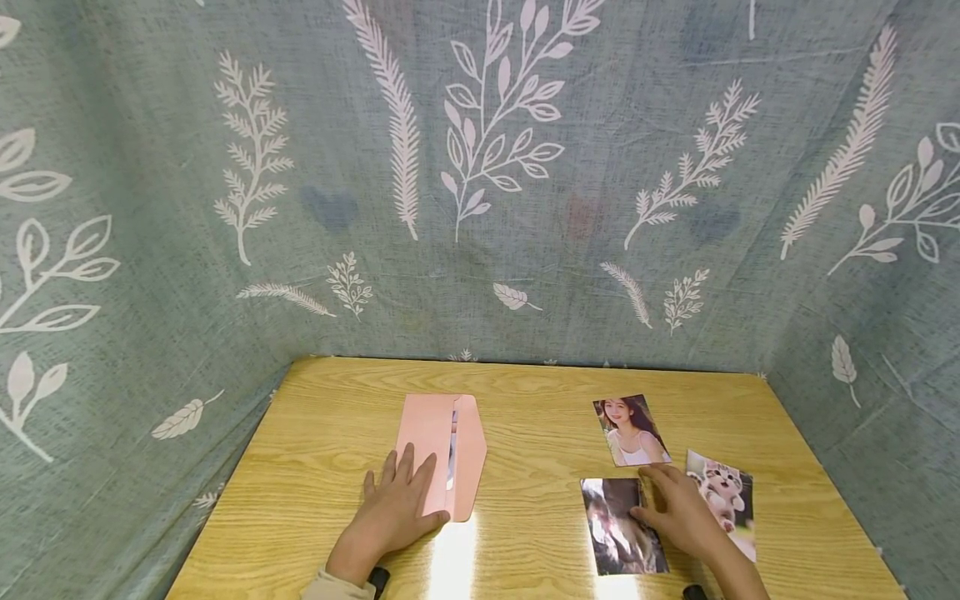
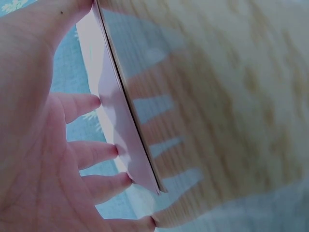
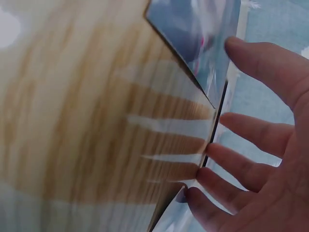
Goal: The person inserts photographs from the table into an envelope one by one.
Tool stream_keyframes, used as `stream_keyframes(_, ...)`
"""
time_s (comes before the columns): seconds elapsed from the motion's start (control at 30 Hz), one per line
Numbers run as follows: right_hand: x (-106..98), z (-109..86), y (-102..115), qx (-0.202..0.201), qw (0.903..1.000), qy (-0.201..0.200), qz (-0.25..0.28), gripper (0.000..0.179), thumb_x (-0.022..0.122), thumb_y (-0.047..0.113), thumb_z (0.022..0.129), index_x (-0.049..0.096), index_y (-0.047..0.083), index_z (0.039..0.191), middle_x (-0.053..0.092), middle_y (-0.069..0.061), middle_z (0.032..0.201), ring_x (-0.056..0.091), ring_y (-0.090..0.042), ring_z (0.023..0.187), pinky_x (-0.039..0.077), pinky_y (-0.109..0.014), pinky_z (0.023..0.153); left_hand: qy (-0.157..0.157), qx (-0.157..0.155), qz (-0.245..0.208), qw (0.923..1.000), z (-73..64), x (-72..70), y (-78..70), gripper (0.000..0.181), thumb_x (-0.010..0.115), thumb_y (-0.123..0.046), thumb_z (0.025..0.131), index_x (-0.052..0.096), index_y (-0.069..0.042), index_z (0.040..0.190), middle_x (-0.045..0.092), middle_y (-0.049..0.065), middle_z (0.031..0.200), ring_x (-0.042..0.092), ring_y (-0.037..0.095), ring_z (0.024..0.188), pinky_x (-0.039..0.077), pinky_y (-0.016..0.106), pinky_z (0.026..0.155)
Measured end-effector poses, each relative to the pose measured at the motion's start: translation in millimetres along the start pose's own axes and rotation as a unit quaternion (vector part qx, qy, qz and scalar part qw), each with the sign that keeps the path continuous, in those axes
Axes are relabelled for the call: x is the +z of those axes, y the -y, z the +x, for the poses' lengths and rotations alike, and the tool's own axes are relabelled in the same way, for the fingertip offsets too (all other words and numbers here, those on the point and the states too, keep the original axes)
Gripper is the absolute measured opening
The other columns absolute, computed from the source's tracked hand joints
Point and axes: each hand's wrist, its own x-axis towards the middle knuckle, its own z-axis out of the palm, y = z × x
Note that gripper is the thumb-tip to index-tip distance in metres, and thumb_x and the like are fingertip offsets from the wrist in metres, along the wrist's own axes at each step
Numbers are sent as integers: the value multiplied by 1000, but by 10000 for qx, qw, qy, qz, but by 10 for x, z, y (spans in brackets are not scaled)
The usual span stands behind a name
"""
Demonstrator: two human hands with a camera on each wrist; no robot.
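A pink envelope lies on the table with its flap folded out to the right. Through its opening shows a strip of a printed picture. My left hand rests on the envelope's lower left part, fingers spread. On the right, the thumb of my right hand touches a dark, glossy photo. Its fingertips reach the lower edge of a portrait photo of a person in a white top. Under or beside that hand lies a kitten photo, partly covered. Both wrist views show relaxed, extended fingers.
The wood-grain table reflects bright light near its front edge. A blue-green cloth with white leaf prints hangs behind the table and along both sides. Dark wrist-camera parts show beneath the wrists.
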Motion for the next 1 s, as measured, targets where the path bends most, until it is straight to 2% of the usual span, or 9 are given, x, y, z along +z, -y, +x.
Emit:
stream_keyframes(0.13, 36, -8, -8, -135, 9995, -161, -244, 54, 88, 25, 77, 67, 2, 120, 56, -26, 128, 52, -51, 117, 43, -66, 91, -9, 13, -19, 10000, -2, -2, -1, 90, 67, -63, 86, 37, -15, 156, 20, 27, 160, 17, 52, 145, 17, 80, 101)
stream_keyframes(0.33, 59, 1, 7, -206, 9988, -366, -233, 46, 89, 19, 74, 68, 5, 112, 58, -22, 124, 53, -49, 114, 43, -65, 90, -13, 23, -51, 10000, 0, -1, 4, 90, 67, -63, 86, 37, -15, 156, 20, 27, 160, 16, 52, 145, 17, 80, 101)
stream_keyframes(0.53, 40, 25, 44, -175, 9988, -278, -364, 44, 90, 19, 74, 67, 7, 110, 59, -17, 121, 54, -46, 113, 44, -62, 90, 9, 15, -64, 10000, 6, 5, 15, 90, 67, -63, 86, 36, -15, 157, 19, 27, 161, 16, 52, 145, 17, 80, 101)
stream_keyframes(0.8, 15, 40, 68, 223, 9993, 73, -298, 53, 90, 23, 74, 59, 6, 113, 59, -15, 111, 56, -40, 105, 46, -56, 84, 59, -4, 3, 10000, 3, 4, 17, 91, 66, -65, 86, 36, -16, 157, 19, 27, 161, 17, 51, 145, 17, 80, 101)
stream_keyframes(1.0, 31, 62, 77, 214, 9993, -123, -297, 55, 92, 20, 71, 56, 5, 111, 60, -12, 107, 57, -35, 99, 45, -52, 81, 87, -10, -29, 10000, 9, -12, 13, 91, 67, -64, 86, 36, -15, 157, 19, 27, 161, 16, 51, 145, 17, 80, 101)
